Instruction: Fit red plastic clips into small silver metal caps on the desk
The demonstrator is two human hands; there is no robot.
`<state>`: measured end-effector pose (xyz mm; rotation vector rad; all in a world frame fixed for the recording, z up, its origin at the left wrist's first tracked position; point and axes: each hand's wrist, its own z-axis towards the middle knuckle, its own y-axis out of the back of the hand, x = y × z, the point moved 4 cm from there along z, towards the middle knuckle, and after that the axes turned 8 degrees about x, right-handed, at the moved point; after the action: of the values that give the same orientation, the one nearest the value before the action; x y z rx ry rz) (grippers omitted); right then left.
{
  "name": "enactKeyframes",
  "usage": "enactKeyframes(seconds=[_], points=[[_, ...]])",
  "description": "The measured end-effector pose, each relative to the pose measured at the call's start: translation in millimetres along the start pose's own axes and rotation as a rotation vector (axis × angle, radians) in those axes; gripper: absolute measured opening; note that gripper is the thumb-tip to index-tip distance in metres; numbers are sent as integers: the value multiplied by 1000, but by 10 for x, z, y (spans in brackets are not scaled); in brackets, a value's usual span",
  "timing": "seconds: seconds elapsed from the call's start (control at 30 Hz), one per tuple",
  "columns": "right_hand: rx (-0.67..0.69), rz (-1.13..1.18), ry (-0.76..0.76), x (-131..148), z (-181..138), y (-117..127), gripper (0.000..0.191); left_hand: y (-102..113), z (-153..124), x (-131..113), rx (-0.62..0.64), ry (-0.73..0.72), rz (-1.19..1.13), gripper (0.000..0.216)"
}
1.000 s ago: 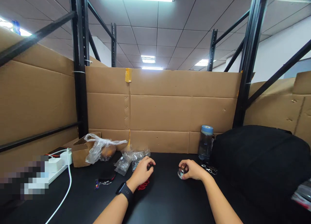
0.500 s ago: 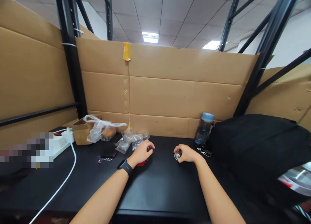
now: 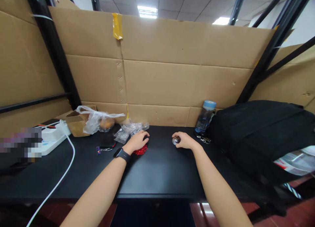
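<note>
My right hand point(image 3: 184, 140) grips a small round silver-and-brown object point(image 3: 176, 140) between thumb and fingers, just above or on the black table point(image 3: 157, 174); its exact kind is unclear. My left hand point(image 3: 137, 141), with a dark watch on the wrist, holds nothing; its fingers are curved, with the thumb apart from them. Under and beside that hand lies a bundle of red cord point(image 3: 141, 150), partly covered by it. Crumpled clear plastic packets point(image 3: 129, 130) lie just behind my left fingers.
At the left stand a small cardboard box point(image 3: 75, 124), a plastic bag of round fruit point(image 3: 102, 122) and a white power strip point(image 3: 55, 140) with a cable. A dark pouch point(image 3: 107, 141) has a keychain. Right are a blue-capped bottle point(image 3: 205, 117), keyrings point(image 3: 203, 139) and a black backpack point(image 3: 256, 138).
The view has tilted downward, showing the table's front edge and floor. More of the red cord shows beside my left hand. My right hand still grips the small round object.
</note>
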<state>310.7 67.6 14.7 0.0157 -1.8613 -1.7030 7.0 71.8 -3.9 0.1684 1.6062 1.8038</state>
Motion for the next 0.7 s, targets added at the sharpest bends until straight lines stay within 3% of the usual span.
enactKeyframes(seconds=[0.2,0.3,0.43,0.57,0.7], points=[[45,59,0,-52,-28,-9,64,-1,-17,119,8,76,45,30],[102,0,-92,-118,-78,10,92,29,-18,62,-3,71,44,33],[232,-63,-298,-208,-143,15,123,56,-44,-134,48,-82,-41,47],[261,-69,-313,-231,-142,4,123,-19,-80,-285,164,-172,-41,74],[226,-62,-290,-252,-121,-5,117,-89,-82,-303,215,-131,-2,75]])
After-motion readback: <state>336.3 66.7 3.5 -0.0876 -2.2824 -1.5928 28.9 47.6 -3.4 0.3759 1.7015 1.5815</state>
